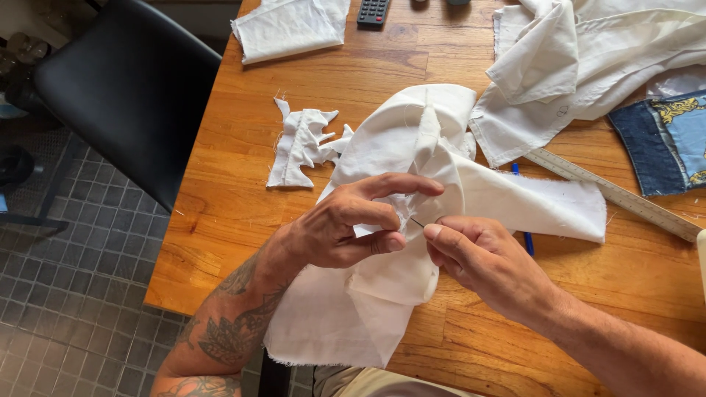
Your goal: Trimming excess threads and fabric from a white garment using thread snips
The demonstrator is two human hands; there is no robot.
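Wooden table (243,191): left hand (346,228) pinches white cloth (412,169), right hand (482,254) grips a needle (417,222) at the fold; scraps (301,143) and a ruler (610,192) nearby.

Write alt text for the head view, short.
Two bare hands hand-sew a piece of white cloth over a wooden table: the left hand pinches a fold while the right hand holds a thin needle at it. Around them lie white fabric scraps, a ruler, a denim piece and a remote.
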